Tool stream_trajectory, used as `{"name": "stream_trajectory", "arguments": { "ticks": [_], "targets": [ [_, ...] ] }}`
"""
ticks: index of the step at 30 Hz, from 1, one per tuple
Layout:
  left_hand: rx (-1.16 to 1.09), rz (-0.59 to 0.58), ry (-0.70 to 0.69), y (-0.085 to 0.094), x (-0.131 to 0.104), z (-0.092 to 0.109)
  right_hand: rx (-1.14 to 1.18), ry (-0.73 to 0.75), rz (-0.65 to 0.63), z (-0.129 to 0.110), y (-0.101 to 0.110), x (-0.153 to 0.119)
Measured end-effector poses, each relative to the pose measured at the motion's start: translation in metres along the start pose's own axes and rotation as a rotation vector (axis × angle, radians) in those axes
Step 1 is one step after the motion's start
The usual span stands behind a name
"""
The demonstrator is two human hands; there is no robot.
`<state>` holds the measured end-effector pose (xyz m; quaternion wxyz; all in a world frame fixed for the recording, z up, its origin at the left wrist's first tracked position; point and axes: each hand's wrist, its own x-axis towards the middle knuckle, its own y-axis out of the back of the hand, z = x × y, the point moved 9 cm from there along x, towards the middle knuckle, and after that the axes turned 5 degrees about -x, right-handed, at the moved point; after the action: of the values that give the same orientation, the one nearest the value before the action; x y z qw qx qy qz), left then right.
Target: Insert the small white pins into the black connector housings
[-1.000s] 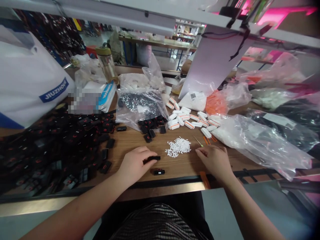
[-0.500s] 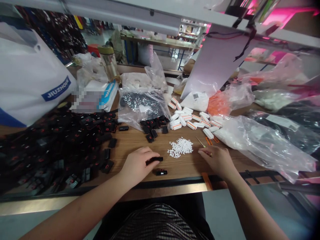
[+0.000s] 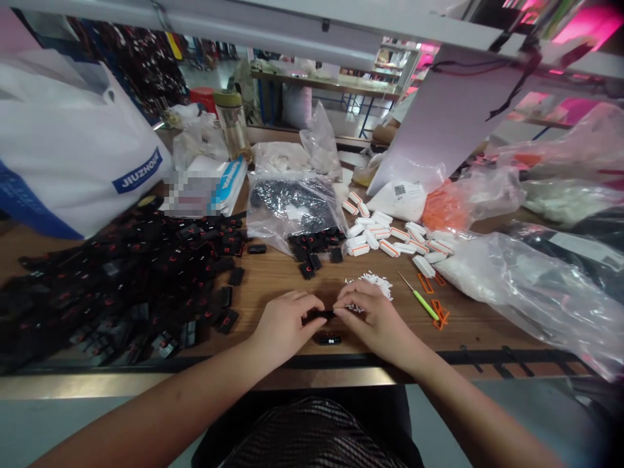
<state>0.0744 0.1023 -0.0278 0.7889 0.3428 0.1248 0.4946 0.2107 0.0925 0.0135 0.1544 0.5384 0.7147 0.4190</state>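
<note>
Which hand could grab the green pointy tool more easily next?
Right, probably. The right hand is closer to the green tool, while the left hand is farther away, holding a black piece.

A slim, dark black part (image 3: 325,314) lies roughly level between the fingertips of the left hand (image 3: 287,322), which grips it, and those of the right hand (image 3: 373,318), which meet its other end; fingers cover much of it. Just below the fingertips, a small black block (image 3: 330,340) with two white dots on its near side rests lengthwise. Small white pegs (image 3: 381,283) form a loose heap behind and partly beneath the right hand.
</note>
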Motion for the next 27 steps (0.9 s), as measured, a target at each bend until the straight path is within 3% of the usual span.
{"name": "stream_trajectory", "arguments": {
  "ticks": [7,27],
  "targets": [
    [0.014,-0.01,0.021,0.0,0.001,0.002,-0.034,0.017,-0.047,0.0,-0.021,0.004],
    [-0.005,0.005,0.025,0.001,0.001,0.001,-0.325,0.194,-0.077,-0.028,-0.02,-0.005]
  ]
}}
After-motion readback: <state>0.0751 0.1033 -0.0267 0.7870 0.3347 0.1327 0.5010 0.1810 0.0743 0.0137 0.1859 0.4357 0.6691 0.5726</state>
